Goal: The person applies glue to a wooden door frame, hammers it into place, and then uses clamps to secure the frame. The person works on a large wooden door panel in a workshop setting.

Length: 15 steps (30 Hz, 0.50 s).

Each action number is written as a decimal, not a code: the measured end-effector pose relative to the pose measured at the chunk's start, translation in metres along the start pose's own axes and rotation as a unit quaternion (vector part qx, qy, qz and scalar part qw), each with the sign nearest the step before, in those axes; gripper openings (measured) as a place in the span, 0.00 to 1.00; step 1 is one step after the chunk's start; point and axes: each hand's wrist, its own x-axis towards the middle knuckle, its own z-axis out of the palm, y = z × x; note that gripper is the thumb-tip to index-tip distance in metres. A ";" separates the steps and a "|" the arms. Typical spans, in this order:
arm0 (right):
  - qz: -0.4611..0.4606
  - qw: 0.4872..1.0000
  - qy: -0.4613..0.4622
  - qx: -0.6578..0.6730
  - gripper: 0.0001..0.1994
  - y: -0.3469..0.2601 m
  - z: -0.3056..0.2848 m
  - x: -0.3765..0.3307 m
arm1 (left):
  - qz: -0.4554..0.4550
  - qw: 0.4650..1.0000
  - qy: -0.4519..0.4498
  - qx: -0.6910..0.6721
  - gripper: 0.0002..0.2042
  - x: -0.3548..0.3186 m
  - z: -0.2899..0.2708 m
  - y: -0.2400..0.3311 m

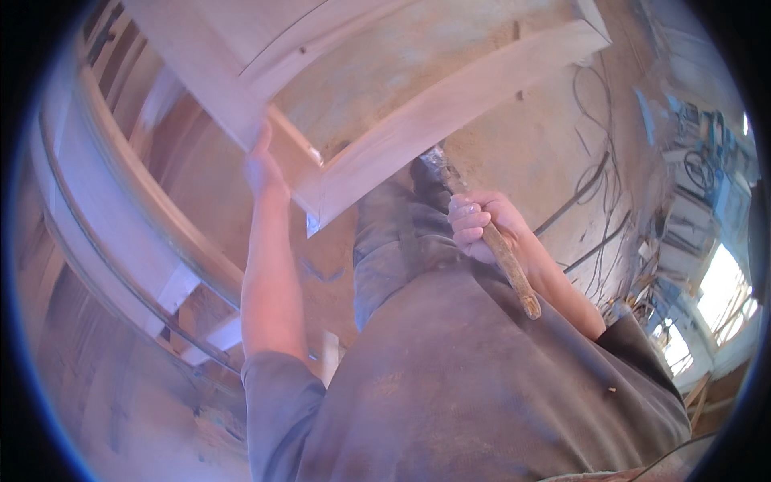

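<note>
My right hand (486, 225) is curled tight around the wooden handle (514, 277) of a tool. The handle is brown and rough, and its bottom end pokes out below my fist, over my dark shirt (482, 369). The tool's gray end (434, 158) points up and away from me. It is right by the low edge of the wooden frame (462, 108), but I can't tell if they touch.

My left hand (263, 165) holds the frame by its left edge, close to the near corner. Some of my fingers are hidden, so I can't see how hard they squeeze. The frame is pale and tilted in front of me. Its near corner sticks out toward me, over the space just left of my leg (381, 233). One long side runs up and off to the right, and its far end stops at a sharp corner.

Brown floor (554, 136) shows through the gap in the frame. My right hand has open room on its right side, up to two dark rods (577, 193) on the floor. Thin cables (612, 153) loop near the rods. On my left there is less room, because a big curved wooden piece (148, 197) sits close to my arm. Far right is a blue machine (732, 205).
</note>
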 end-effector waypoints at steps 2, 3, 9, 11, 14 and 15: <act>0.000 0.999 -0.011 -0.037 0.12 -0.007 -0.013 -0.008 | -0.037 0.998 -0.033 -0.026 0.34 0.003 -0.010 -0.008; -0.021 0.998 -0.018 -0.056 0.12 -0.016 -0.018 -0.015 | -0.048 0.995 -0.076 -0.038 0.35 0.003 -0.011 -0.009; -0.107 0.993 -0.026 0.030 0.12 -0.073 -0.051 -0.070 | 0.164 0.902 0.243 0.316 0.35 -0.030 0.025 -0.004; -0.120 0.989 -0.057 0.061 0.12 -0.103 -0.073 -0.090 | 0.378 0.828 0.177 0.376 0.33 -0.053 0.058 -0.008; -0.166 0.985 -0.033 0.046 0.13 -0.151 -0.083 -0.112 | 0.429 0.800 -0.066 0.414 0.29 -0.099 0.141 -0.002; -0.192 0.981 -0.011 0.005 0.13 -0.169 -0.079 -0.121 | 0.397 0.811 -0.130 0.409 0.28 -0.101 0.171 -0.010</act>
